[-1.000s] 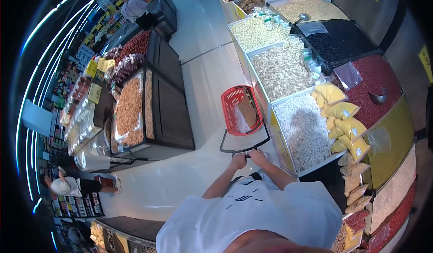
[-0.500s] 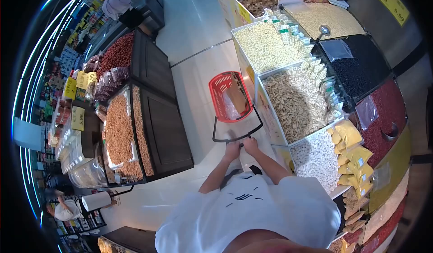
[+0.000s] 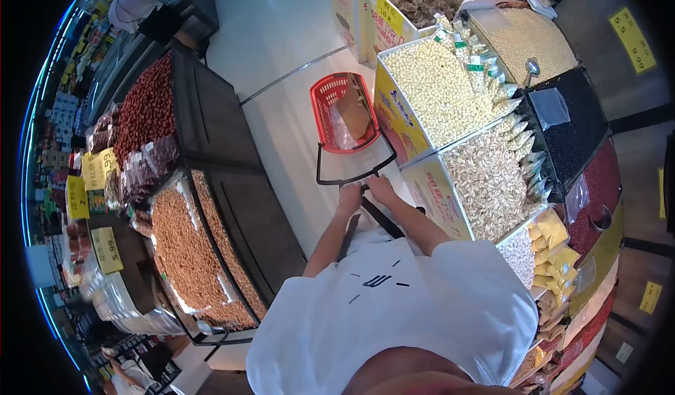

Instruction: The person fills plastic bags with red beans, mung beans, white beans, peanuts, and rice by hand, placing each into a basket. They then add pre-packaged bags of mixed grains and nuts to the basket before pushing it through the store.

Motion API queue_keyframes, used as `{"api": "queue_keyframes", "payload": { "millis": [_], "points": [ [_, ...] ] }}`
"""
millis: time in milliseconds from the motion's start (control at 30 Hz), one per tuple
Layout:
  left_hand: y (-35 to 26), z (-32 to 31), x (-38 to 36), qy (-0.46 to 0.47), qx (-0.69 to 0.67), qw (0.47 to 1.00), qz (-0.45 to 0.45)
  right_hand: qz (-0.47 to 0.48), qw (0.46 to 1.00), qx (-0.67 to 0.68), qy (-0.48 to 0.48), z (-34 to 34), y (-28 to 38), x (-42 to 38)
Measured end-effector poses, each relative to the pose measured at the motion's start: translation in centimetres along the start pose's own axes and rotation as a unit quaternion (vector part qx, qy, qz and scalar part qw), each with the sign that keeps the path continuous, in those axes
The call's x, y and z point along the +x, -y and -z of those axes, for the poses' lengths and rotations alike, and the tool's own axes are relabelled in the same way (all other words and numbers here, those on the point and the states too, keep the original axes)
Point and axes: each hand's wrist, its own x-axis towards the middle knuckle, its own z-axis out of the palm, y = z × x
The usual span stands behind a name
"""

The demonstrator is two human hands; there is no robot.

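Note:
A red shopping basket [image 3: 325,124] is in front of me over the floor, its long black handle [image 3: 320,163] reaching back toward my body. My left hand [image 3: 350,198] is closed around the middle of the handle's crossbar. Right beside it, my right hand [image 3: 381,189] also grips the crossbar. Inside the basket lie a flat brown piece like cardboard [image 3: 354,117] and a clear plastic bag [image 3: 341,133]. Whether the basket's underside touches the floor is hidden.
Bins of white puffed pieces [image 3: 436,89], pale sliced goods [image 3: 485,177] and yellow packets [image 3: 555,258] line my right. On the left stand dark cabinets [image 3: 228,124] with red dried fruit [image 3: 144,110] and peanuts [image 3: 183,254]. A person [image 3: 133,7] is at the far left.
I have moved forward along the aisle with the basket, and the view has turned slightly. The side bins have shifted closer. Both hands keep their hold on the handle.

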Motion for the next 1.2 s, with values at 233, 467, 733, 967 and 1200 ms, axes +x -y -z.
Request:
{"api": "queue_keyframes", "payload": {
  "millis": [233, 467, 733, 967, 1200],
  "points": [
    [6.3, 3.7, 11.2, -0.006, 0.003, 1.0, -0.029, -0.007, 0.999, 0.003, -0.045, 3.7, -1.9, 13.0],
    [9.9, 11.7, 23.8, -0.025, -0.025, 0.999, -0.035, -0.038, 0.993, 0.074, -0.088, 10.7, -3.7, 25.4],
    [11.1, 17.1, 32.6, -0.031, -0.138, 0.987, -0.072, -0.032, 0.936, 0.28, -0.21, 15.8, -5.5, 28.7],
    [10.1, 19.8, 42.0, 0.016, -0.089, 0.991, -0.101, -0.214, 0.885, 0.374, -0.177, 13.0, -10.1, 20.0],
    [7.4, 19.4, 46.2, 0.07, -0.104, 0.976, -0.176, -0.516, 0.779, 0.32, -0.152, 5.2, -7.6, 11.0]
  ]
}}
